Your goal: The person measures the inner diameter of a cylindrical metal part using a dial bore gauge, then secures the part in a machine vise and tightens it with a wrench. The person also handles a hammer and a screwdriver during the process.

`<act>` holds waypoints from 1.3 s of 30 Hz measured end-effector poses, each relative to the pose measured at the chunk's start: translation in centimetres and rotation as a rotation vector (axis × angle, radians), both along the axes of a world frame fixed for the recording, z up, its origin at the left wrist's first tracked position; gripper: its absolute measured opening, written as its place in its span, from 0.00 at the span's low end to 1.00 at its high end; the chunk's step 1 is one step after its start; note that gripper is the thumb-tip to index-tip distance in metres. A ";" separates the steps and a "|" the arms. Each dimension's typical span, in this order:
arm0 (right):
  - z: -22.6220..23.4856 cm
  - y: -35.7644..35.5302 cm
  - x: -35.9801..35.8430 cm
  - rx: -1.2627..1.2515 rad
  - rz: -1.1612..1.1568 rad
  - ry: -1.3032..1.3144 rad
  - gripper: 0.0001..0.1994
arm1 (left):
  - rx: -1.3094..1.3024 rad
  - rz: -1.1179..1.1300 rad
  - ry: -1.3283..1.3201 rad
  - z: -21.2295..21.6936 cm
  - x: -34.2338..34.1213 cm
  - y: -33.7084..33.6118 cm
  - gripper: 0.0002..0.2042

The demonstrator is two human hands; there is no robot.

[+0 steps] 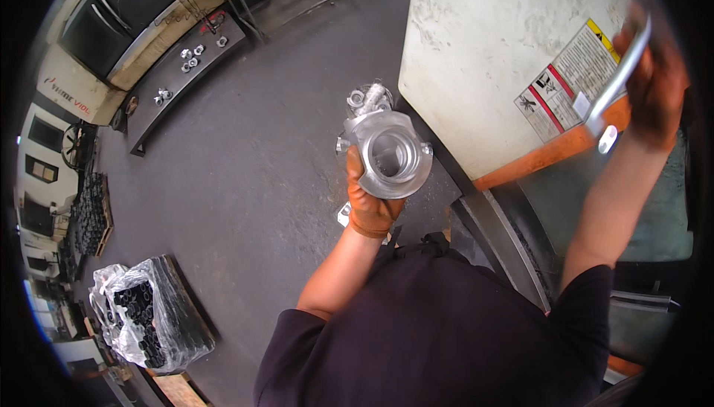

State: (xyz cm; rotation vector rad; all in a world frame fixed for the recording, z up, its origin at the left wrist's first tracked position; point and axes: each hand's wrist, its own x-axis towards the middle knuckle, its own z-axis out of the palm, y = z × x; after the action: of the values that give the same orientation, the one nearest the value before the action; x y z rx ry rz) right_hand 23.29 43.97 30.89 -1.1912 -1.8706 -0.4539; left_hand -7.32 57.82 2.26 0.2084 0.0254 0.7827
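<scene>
While right hand (pixel 654 83) blurs, handle (pixel 621 79) indistinct.

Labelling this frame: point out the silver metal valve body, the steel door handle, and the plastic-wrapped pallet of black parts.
Silver metal valve body (pixel 388 155): head view, on its round open flange face.
Steel door handle (pixel 619 79): head view, mid-bar below the right hand.
Plastic-wrapped pallet of black parts (pixel 145 318): head view, on the clear wrap.

left hand (pixel 370 202) gloved, gripping, forearm raised | right hand (pixel 654 83) raised, clenched
</scene>
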 end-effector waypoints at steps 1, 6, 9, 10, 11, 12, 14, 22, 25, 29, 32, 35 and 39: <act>-3.5 -2.2 -1.5 -0.024 -0.010 0.082 0.26 | 0.017 -0.032 -0.020 -0.9 0.4 -0.8 0.24; -10.9 -8.4 -5.9 -0.094 -0.229 0.374 0.28 | -0.036 -0.126 -0.044 -1.5 1.8 -2.9 0.33; -12.1 -9.9 -6.9 0.038 -0.302 0.361 0.27 | -0.107 -0.151 0.006 -2.3 2.3 -3.8 0.34; -12.8 -9.9 -6.8 0.163 -0.373 0.153 0.27 | -0.094 -0.107 -0.003 -2.7 2.8 -4.5 0.36; -12.8 -10.8 -7.6 0.174 -0.337 0.208 0.24 | -0.070 -0.090 -0.017 -2.8 3.1 -5.2 0.34; -12.4 -11.7 -8.6 0.132 -0.204 0.464 0.22 | -0.048 -0.069 -0.033 -2.5 3.3 -5.6 0.31; -11.6 -13.1 -11.1 0.113 0.012 0.880 0.19 | 0.014 -0.060 -0.058 -1.2 3.4 -6.1 0.30; -12.8 -15.1 -16.4 -0.008 0.263 1.107 0.19 | 0.126 -0.025 -0.054 0.7 4.3 -7.9 0.29; -13.5 -13.6 -17.6 0.026 0.221 0.949 0.20 | 0.196 0.043 -0.022 -0.1 4.6 -7.8 0.29; -13.5 -12.2 -18.3 0.018 0.171 0.820 0.18 | 0.319 0.140 0.131 -0.3 4.7 -8.1 0.29; -13.7 -11.9 -18.4 -0.008 0.142 0.792 0.17 | 0.166 0.030 0.046 0.1 4.7 -8.4 0.30; -13.9 -12.2 -18.2 -0.044 0.130 0.771 0.17 | 0.127 -0.041 0.010 -0.2 4.5 -8.3 0.31; -13.7 -12.1 -18.1 -0.119 0.132 0.934 0.18 | 0.110 -0.102 0.049 -1.5 5.1 -7.8 0.32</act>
State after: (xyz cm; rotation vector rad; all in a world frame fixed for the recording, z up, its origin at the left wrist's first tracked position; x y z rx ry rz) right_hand 5.15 31.91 17.23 -1.0739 -1.1468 0.2734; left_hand -2.23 50.03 0.74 0.3310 0.0175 0.6778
